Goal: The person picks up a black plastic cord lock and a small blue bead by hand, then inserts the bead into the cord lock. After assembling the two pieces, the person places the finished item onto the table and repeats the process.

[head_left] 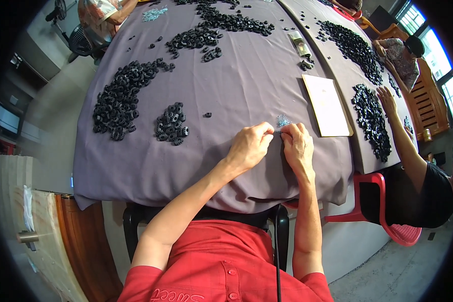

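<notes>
Close together over the near part of the cloth are my left hand (251,146) and my right hand (298,147). Both are closed in a pinch, fingertips facing each other with a small gap between. Whatever they hold is too small to make out. Just beyond my right fingertips lies a little heap of pale blue, shiny bits (283,120). To the left of my hands sits a single black ring-shaped part (208,115). Farther left is a small pile of black ribbed round parts (171,124).
A larger black pile (117,103) spreads at the left, with more black parts (194,39) toward the back. A pale flat board (327,105) lies right of my hands. Other people sit round the table; one person's hand (386,100) touches a black pile (371,122) at the right.
</notes>
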{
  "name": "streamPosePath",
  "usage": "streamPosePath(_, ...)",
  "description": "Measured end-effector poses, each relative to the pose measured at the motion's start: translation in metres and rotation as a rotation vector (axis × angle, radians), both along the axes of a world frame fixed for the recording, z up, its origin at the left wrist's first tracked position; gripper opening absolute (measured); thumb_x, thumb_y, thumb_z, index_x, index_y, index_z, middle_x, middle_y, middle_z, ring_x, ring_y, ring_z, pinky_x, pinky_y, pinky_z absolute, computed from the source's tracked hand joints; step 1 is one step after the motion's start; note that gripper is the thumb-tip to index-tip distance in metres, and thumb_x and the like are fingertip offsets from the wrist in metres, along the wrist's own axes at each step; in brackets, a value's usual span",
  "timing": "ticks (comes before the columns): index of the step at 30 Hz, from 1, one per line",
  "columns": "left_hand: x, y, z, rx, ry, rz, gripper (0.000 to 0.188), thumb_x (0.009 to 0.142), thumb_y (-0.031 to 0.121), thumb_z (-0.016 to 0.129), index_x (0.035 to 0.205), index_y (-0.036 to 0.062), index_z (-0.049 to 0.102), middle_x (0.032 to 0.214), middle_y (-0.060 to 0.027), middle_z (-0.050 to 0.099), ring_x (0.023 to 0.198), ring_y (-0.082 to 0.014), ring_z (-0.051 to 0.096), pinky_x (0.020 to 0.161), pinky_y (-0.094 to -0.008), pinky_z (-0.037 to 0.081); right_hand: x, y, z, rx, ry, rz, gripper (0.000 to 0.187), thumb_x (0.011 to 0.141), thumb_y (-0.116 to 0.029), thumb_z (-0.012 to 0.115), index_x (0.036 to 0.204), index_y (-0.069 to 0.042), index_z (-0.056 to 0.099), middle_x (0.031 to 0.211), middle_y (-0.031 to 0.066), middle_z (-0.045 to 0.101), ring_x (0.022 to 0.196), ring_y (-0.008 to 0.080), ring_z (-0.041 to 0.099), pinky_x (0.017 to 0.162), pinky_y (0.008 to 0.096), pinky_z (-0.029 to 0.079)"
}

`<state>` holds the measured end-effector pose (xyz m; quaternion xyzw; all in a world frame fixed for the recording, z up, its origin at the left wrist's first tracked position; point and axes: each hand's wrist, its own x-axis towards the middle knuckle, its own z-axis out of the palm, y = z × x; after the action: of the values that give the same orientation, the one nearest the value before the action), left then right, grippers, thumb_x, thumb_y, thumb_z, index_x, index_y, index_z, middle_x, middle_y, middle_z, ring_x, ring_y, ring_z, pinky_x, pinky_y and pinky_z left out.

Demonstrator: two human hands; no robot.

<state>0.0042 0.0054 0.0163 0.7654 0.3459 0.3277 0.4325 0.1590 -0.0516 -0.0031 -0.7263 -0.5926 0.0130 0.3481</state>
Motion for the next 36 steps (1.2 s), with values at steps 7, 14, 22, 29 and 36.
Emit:
streamPosePath(7,0.026,0.010,-0.020,0.219,0.126,0.004,0.014,0.077,0.012,0.063,0.090,0.0059,0.062,0.082,-0.0112,0.063,0.076,-0.0305,0.062,0.067,-0.0391,0.049,0.001,-0.006,0.001,0.045,0.095,0.075,0.005,0.077,-0.006,0.061,0.082,-0.006,0.059,0.081,0.0081,0.057,0.077,0.0274,0.054,0.069,0.0378,0.041)
streamPosePath(14,0.029,0.006,-0.018,0.123,0.136,0.024,0.012,0.083,0.017,0.059,0.087,0.0064,0.061,0.084,-0.0107,0.065,0.078,-0.0320,0.062,0.068,-0.0410,0.048,-0.002,-0.008,0.004,0.061,0.210,0.077,0.006,0.078,-0.003,0.059,0.084,-0.004,0.058,0.079,0.0092,0.057,0.076,0.0287,0.054,0.069,0.0376,0.042)
streamPosePath(22,0.024,0.004,-0.014,-0.014,0.166,0.001,0.022,0.088,0.026,0.052,0.091,0.0048,0.058,0.073,-0.0115,0.063,0.074,-0.0308,0.062,0.068,-0.0393,0.047,-0.011,-0.009,0.008,0.063,0.421,0.020,0.006,0.083,-0.004,0.054,0.088,0.000,0.056,0.077,0.0136,0.061,0.068,0.0237,0.059,0.065,0.0318,0.047)
streamPosePath(29,0.018,0.009,-0.015,-0.163,0.052,0.039,0.030,0.093,0.030,0.048,0.092,0.0014,0.058,0.066,-0.0073,0.060,0.061,-0.0188,0.057,0.059,-0.0330,0.046,-0.019,-0.002,0.004,0.102,0.656,0.053,0.006,0.086,-0.004,0.055,0.089,0.001,0.056,0.072,0.0048,0.059,0.065,0.0090,0.053,0.062,0.0249,0.045)
streamPosePath(36,0.016,0.019,-0.024,-0.352,-0.075,0.031,0.032,0.094,0.031,0.048,0.087,0.0011,0.058,0.064,-0.0055,0.059,0.057,-0.0162,0.055,0.055,-0.0307,0.044,-0.021,-0.001,0.003,0.100,0.806,-0.025,0.006,0.086,-0.005,0.057,0.088,-0.001,0.055,0.074,0.0022,0.056,0.067,0.0057,0.048,0.061,0.0225,0.043)
